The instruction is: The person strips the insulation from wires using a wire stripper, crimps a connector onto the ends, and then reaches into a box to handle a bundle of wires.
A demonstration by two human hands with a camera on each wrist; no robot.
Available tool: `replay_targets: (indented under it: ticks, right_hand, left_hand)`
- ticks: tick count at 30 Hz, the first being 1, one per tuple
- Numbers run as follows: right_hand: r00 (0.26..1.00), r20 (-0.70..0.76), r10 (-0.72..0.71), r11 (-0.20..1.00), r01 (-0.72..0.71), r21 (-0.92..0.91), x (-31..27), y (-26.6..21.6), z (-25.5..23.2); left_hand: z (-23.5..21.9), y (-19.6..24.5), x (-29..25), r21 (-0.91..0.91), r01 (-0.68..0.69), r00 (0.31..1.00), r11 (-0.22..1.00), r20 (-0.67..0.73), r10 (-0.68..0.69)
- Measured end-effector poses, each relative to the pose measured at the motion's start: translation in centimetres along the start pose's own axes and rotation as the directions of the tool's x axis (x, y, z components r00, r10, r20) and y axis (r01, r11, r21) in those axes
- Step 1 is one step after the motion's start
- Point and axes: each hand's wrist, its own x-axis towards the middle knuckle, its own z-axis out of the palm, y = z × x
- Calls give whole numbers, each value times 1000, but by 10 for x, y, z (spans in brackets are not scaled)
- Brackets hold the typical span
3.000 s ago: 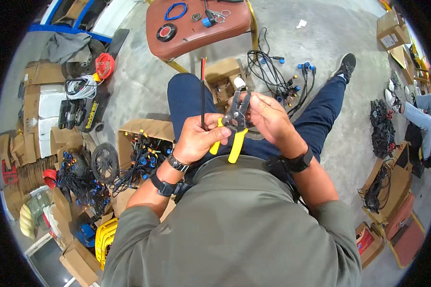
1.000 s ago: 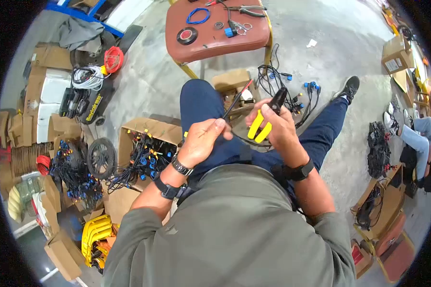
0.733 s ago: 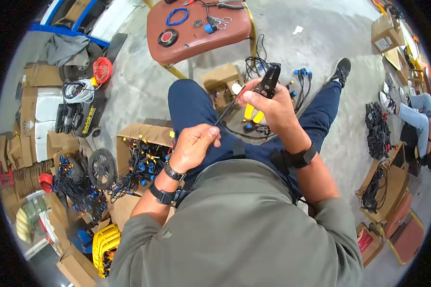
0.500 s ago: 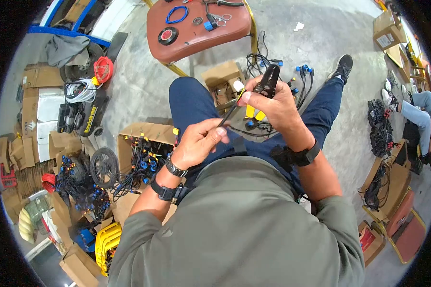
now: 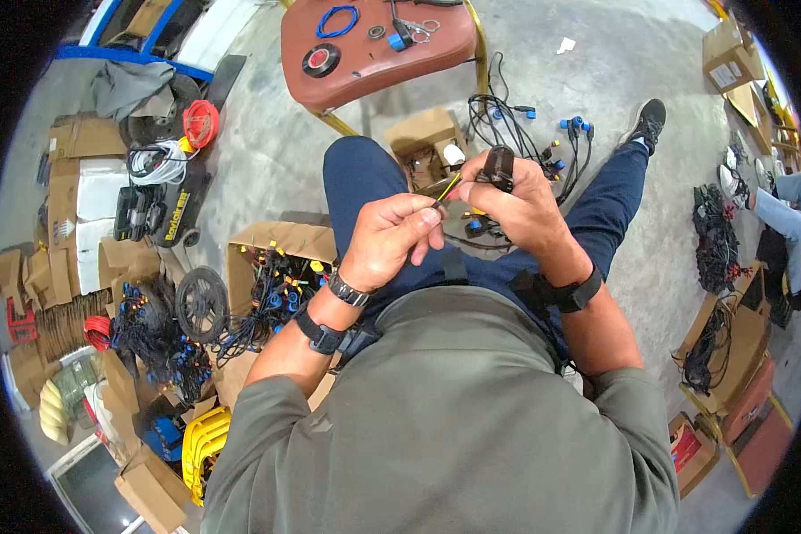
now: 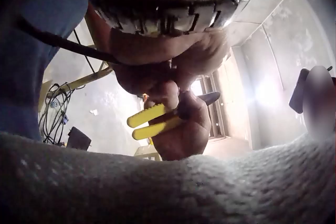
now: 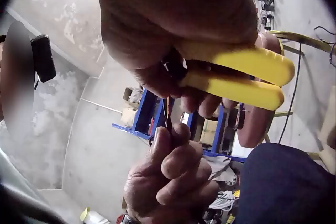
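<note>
My left hand [image 5: 387, 238] pinches a thin black cable near its end between thumb and index finger. From that end stick out thin coloured wires [image 5: 449, 190], one of them yellow, which run to the fingertips of my right hand [image 5: 527, 206]. That hand holds wire strippers [image 5: 498, 169] in its palm, dark head pointing away, while thumb and index finger pinch the wire ends. In the right wrist view the yellow handles [image 7: 236, 71] jut out beneath the palm, slightly apart. The black cable [image 6: 68, 45] trails back past the wrist in the left wrist view.
A brown padded chair [image 5: 374, 76] ahead bears tape, blue wire, scissors and a blue connector. Between the legs stands an open cardboard box [image 5: 423, 133], with black cables [image 5: 498, 116] on the floor beside it. Another box [image 5: 280, 238] of connector cables sits at the left.
The wire strippers, earlier held up between both hands, are now in the right palm alone. Right fingertips have come to the wire ends, and the hands have drawn closer together.
</note>
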Motion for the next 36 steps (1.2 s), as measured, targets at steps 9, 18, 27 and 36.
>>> replay_targets:
  ticks: [9, 18, 27, 36]
  right_hand:
    - [983, 116, 142, 958, -165, 234, 3, 21, 3]
    - [983, -42, 181, 940, -160, 301, -6, 31, 7]
    - [997, 21, 70, 997, -71, 42, -6, 3, 6]
    - [889, 116, -442, 799, 449, -400, -5, 17, 17]
  left_hand:
    - [1, -3, -2, -18, -66, 994, 998, -93, 64]
    - [-4, -11, -2, 57, -42, 982, 998, -180, 51]
    - [1, -9, -2, 109, -34, 979, 993, -197, 55]
    - [0, -12, -4, 69, -19, 949, 997, -314, 40]
